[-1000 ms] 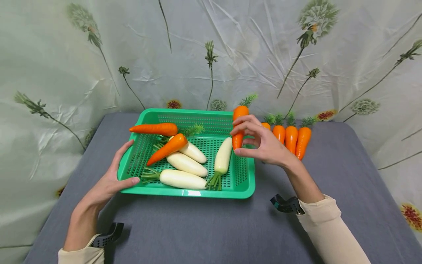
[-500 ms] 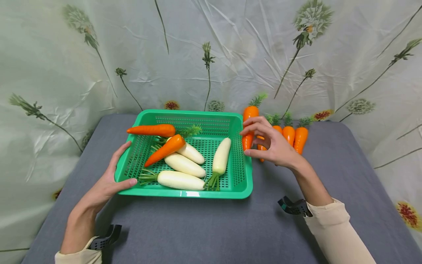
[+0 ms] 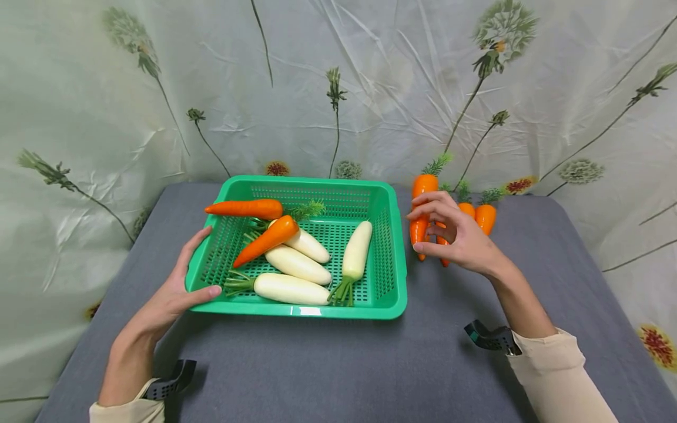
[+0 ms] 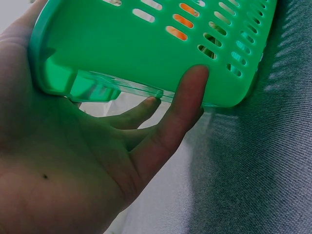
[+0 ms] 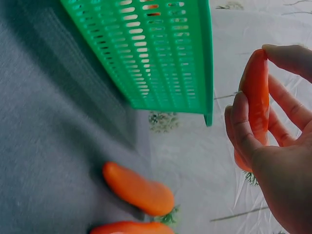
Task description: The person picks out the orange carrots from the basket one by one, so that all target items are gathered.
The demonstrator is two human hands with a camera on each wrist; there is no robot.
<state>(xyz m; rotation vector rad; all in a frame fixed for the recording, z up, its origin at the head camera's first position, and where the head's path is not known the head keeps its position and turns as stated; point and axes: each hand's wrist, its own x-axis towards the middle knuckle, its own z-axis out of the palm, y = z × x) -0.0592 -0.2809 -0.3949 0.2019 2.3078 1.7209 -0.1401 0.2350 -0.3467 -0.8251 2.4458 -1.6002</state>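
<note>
In the head view my right hand (image 3: 459, 235) pinches an orange carrot (image 3: 424, 187) with a green top, right of the green basket (image 3: 338, 313). The right wrist view shows this carrot (image 5: 256, 92) between thumb and fingers, raised above the table. My left hand (image 3: 166, 296) grips the basket's left end, thumb on the rim; the left wrist view shows its fingers against the outer wall (image 4: 122, 53). Inside lie several white radishes (image 3: 292, 288), one of them (image 3: 357, 249) apart at the right. Two carrots (image 3: 270, 239) lie over the left part, one resting across the rim.
Several carrots (image 3: 485, 218) lie side by side on the grey tablecloth (image 3: 328, 364) at the right, partly hidden by my right hand. A flower-printed curtain (image 3: 296, 117) hangs behind the table.
My right hand has carried the carrot from over the basket's right rim to the right, over the carrots on the table. The left hand keeps its grip on the basket.
</note>
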